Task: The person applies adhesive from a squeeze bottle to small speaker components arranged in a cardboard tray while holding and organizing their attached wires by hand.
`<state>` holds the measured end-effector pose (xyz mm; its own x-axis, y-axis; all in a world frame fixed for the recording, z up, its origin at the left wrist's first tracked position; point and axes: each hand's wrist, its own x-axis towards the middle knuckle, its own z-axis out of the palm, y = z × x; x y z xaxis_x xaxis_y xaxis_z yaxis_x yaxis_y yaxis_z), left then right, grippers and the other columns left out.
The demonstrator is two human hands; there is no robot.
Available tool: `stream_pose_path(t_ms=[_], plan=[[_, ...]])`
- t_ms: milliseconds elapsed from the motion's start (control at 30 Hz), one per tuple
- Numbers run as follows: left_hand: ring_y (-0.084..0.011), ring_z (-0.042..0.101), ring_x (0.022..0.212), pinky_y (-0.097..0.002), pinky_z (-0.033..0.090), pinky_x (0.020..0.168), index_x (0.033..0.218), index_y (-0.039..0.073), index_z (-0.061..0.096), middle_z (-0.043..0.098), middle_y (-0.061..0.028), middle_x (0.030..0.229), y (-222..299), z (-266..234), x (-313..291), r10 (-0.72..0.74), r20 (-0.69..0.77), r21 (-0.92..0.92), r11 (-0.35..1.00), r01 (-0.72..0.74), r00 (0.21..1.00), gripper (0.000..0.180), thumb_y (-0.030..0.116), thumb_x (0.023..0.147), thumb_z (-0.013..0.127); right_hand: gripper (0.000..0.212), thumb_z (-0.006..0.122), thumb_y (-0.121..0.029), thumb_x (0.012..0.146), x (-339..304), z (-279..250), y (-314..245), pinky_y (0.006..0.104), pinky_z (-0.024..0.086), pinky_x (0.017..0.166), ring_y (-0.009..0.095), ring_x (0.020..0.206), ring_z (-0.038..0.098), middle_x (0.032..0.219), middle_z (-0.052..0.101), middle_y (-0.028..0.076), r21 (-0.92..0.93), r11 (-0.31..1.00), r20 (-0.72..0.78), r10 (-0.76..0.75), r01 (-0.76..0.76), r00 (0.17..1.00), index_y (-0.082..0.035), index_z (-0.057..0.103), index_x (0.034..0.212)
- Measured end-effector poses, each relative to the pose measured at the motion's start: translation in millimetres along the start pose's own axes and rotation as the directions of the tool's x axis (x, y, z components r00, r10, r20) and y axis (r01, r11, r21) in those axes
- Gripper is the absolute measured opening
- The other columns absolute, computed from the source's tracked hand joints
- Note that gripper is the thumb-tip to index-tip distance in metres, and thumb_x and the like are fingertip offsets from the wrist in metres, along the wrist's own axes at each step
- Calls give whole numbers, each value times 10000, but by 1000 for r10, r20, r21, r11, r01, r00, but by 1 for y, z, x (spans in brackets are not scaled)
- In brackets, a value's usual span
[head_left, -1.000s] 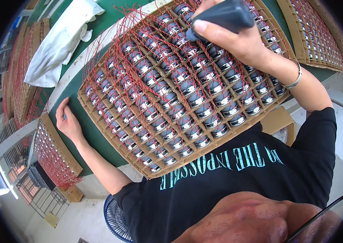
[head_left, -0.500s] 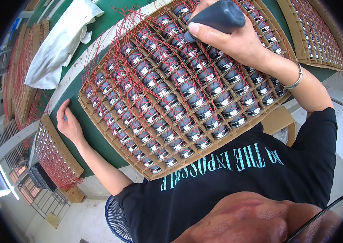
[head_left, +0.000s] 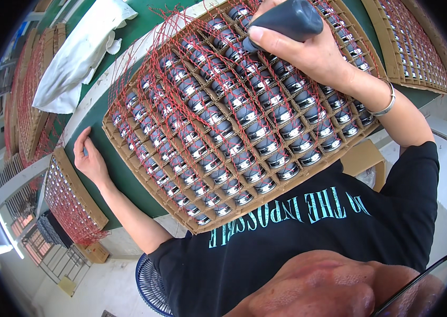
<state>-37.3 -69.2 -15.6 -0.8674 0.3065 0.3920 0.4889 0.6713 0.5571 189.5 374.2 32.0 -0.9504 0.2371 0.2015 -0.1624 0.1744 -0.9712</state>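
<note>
While flat on the mat, left hand (head_left: 90, 157); right hand (head_left: 308, 50) gripping dark tool (head_left: 287, 21) over tray (head_left: 244, 206).

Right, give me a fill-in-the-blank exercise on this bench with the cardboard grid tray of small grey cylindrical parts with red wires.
1. The right hand grips a dark grey ____ tool over the cardboard grid tray.
2. The left hand rests flat on the ____ mat.
3. The wires on the grey cylindrical parts are ____.

Missing words: handheld; green; red
</note>
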Motion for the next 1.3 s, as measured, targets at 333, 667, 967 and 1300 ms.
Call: stream_pose_path(t_ms=[333,667,967,1300], plan=[[-142,660,1068,-274,481,1000,1163,-39,726,740,-84,1137,-1,-2,2,10,25,55,998,-11,1000,237,54,1035,550,169,765,-161,903,-28,-12,-10,272,472,669,79,747,581,851,650,2,1,999,-76,42,-42,996,-67,629,936],[-139,659,1061,-273,480,998,1145,-36,732,741,-76,1127,-2,1,3,22,27,21,1000,-22,999,225,67,1034,565,185,793,-152,882,-27,-6,-13,264,446,645,65,747,561,837,614,-14,-115,990,22,79,-76,997,-72,640,949],[-174,661,1064,-298,482,989,1110,3,756,737,-89,1108,-6,0,2,3,8,-11,1000,-3,1000,212,51,1012,574,187,782,-154,897,-27,-3,-13,263,433,628,52,728,546,815,600,-25,-108,992,0,60,-60,998,-66,624,943],[-150,665,1060,-285,485,1003,1140,-35,735,743,-82,1120,-5,-1,2,42,22,31,999,-43,999,226,61,1030,563,188,784,-140,902,-27,-3,-10,250,417,606,49,698,532,815,596,-23,-90,995,7,-31,31,999,-65,618,947]])
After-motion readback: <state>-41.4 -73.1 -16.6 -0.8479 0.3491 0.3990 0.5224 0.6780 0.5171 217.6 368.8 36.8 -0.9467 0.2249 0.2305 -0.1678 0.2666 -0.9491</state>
